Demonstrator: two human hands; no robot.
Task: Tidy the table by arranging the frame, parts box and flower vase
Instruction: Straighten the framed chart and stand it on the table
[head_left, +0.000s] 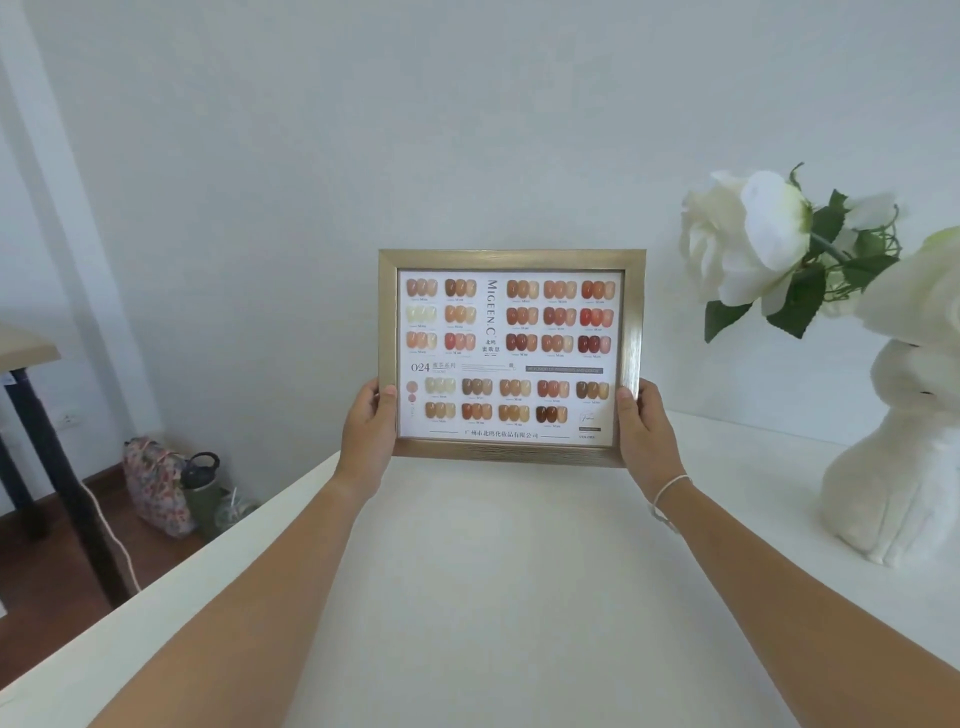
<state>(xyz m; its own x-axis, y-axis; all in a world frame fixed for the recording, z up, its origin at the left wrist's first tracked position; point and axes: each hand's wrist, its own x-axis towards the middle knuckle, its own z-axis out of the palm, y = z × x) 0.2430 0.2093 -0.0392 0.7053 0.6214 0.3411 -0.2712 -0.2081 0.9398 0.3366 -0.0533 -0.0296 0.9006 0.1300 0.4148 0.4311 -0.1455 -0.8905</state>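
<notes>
Frame (511, 358) is what you are holding upright in front of you, above the far part of the white table (498, 571), with its printed face of nail-colour swatches turned toward you. Your left hand (370, 431) is gripping its lower left edge, thumb lying over the front and the other fingers wrapped behind, out of sight. Your right hand (644, 431) is closing on the lower right edge the same way, a thin cord circling that wrist. Whether the bottom edge is touching the table, you cannot tell. Off to the right, the white vase (904, 467) is standing on the table, well apart, carrying white flowers (753, 239).
</notes>
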